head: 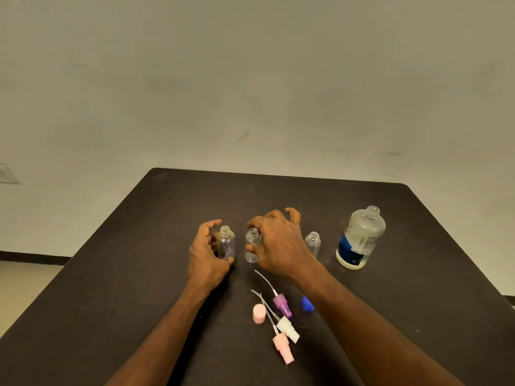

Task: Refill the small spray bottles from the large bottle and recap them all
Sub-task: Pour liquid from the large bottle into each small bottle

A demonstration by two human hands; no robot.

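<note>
Three uncapped small bottles mid-frame on dark table, plain wall behind. Left hand grasps leftmost bottle; right hand released, hovering by middle bottle.

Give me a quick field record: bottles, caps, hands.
small bottles: three, upright, uncapped
large bottle: uncapped, right of them
spray heads: purple, white, pink, lying near edge
loose caps: pink, blue
left hand: curled around leftmost bottle
right hand: over middle bottle, contact unclear
</note>
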